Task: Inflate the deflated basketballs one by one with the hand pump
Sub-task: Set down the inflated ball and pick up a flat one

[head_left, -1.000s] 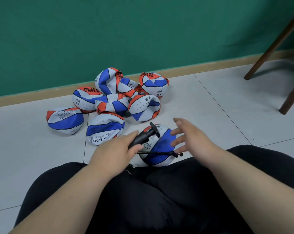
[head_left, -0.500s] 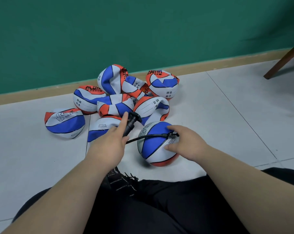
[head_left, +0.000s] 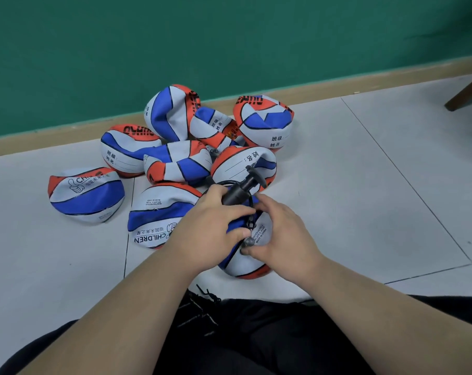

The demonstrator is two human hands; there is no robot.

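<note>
A red, white and blue basketball [head_left: 245, 262] lies on the floor just in front of my legs. My left hand [head_left: 213, 223] grips the barrel of the black hand pump [head_left: 241, 189] over the ball, its T-handle pointing away from me. My right hand [head_left: 281, 234] pinches the grey needle end of the pump's black hose [head_left: 248, 241] against the top of the ball. Several deflated basketballs [head_left: 180, 163] of the same colours lie heaped behind it.
The heap sits on grey floor tiles [head_left: 364, 185] near a green wall with a tan skirting board [head_left: 337, 85]. A brown chair leg [head_left: 465, 94] stands at the far right. My black trousers [head_left: 243, 334] fill the bottom of the view.
Both hands have closed in over the near ball. The left hand brought the pump onto the ball, and the right hand moved the hose end to the ball's top.
</note>
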